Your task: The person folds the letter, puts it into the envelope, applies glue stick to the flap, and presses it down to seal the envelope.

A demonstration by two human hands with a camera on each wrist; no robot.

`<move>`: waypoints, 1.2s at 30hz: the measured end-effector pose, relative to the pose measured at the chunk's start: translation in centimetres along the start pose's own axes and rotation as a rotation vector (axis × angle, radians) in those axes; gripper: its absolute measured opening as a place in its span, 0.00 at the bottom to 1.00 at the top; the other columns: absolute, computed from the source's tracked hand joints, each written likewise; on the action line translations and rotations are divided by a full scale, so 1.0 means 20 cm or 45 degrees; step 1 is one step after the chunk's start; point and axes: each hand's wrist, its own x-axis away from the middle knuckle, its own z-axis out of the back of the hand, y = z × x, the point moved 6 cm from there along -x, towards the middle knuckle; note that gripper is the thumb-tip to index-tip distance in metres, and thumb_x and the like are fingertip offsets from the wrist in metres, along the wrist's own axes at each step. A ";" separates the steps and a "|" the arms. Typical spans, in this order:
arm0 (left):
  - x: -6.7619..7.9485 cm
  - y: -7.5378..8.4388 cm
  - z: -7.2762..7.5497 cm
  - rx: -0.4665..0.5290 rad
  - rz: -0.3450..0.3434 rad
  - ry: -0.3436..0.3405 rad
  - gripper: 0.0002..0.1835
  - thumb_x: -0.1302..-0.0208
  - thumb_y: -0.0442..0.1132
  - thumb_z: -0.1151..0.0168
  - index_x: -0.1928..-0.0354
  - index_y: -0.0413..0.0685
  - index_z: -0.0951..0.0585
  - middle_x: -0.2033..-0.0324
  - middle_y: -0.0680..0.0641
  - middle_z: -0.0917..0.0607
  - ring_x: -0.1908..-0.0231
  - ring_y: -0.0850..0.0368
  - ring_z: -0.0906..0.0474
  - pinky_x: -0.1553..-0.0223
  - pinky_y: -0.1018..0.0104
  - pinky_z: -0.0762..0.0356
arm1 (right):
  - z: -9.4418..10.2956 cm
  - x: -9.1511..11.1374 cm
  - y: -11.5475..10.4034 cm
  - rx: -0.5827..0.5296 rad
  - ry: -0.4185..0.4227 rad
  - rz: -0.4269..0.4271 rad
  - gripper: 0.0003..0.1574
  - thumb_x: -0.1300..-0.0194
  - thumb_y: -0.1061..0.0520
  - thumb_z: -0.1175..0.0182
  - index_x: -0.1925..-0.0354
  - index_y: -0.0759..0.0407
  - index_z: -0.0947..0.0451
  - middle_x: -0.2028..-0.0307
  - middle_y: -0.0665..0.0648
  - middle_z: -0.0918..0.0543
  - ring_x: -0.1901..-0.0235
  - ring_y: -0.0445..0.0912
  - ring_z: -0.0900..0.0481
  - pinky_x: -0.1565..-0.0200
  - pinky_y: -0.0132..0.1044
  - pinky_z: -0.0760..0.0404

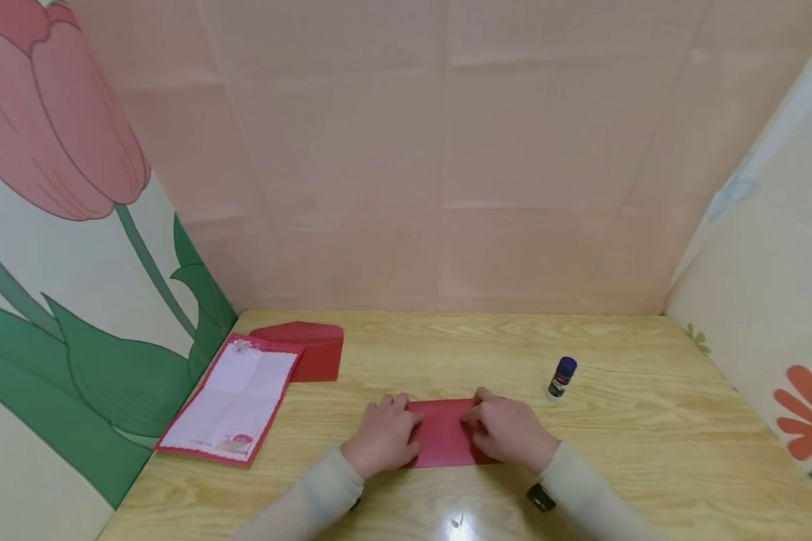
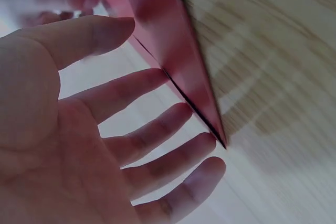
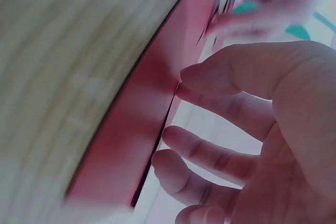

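Both my hands rest on a flat red paper envelope point(image 1: 446, 439) lying on the pale wood-grain worktop point(image 1: 649, 451), near its front edge at centre. My left hand point(image 1: 382, 436) covers the envelope's 9 o'clock end; in the left wrist view the fingers point(image 2: 152, 132) are spread and nearly straight, tips against the envelope's edge point(image 2: 178, 51), gripping nothing. My right hand point(image 1: 510, 432) lies over the 3 o'clock end. In the right wrist view its fingers point(image 3: 205, 153) are loosely bent, with the thumb tip touching the red paper point(image 3: 136, 129) by a fold line; I cannot tell whether the thumb and fingers pinch the paper.

At 2 o'clock from the envelope a small glue stick with a dark blue cap point(image 1: 562, 377) stands upright, apart from it. At 10 o'clock lies a white letter sheet with a red border point(image 1: 233, 402), unfolded with creases showing. Its far corner overlaps a second red envelope point(image 1: 311, 349), close to the back wall.
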 end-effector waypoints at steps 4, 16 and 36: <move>0.01 -0.02 0.00 0.017 0.011 -0.016 0.17 0.40 0.49 0.31 0.50 0.53 0.14 0.61 0.51 0.25 0.60 0.54 0.31 0.60 0.55 0.30 | 0.01 0.04 0.06 0.001 -0.002 -0.058 0.15 0.45 0.58 0.30 0.56 0.52 0.11 0.63 0.50 0.24 0.76 0.38 0.31 0.78 0.32 0.31; 0.00 0.11 -0.04 0.011 -0.078 -0.078 0.29 0.41 0.48 0.34 0.37 0.48 0.22 0.33 0.45 0.27 0.33 0.42 0.32 0.40 0.50 0.25 | -0.05 -0.02 -0.09 -0.091 -0.068 0.031 0.18 0.43 0.53 0.34 0.52 0.47 0.13 0.61 0.50 0.28 0.76 0.38 0.33 0.79 0.33 0.33; 0.09 0.04 -0.05 0.075 0.099 -0.134 0.34 0.37 0.55 0.40 0.29 0.54 0.29 0.30 0.33 0.33 0.31 0.33 0.36 0.42 0.42 0.27 | 0.02 0.08 0.08 0.070 0.006 -0.192 0.17 0.47 0.55 0.31 0.56 0.52 0.12 0.65 0.50 0.25 0.77 0.39 0.31 0.81 0.35 0.31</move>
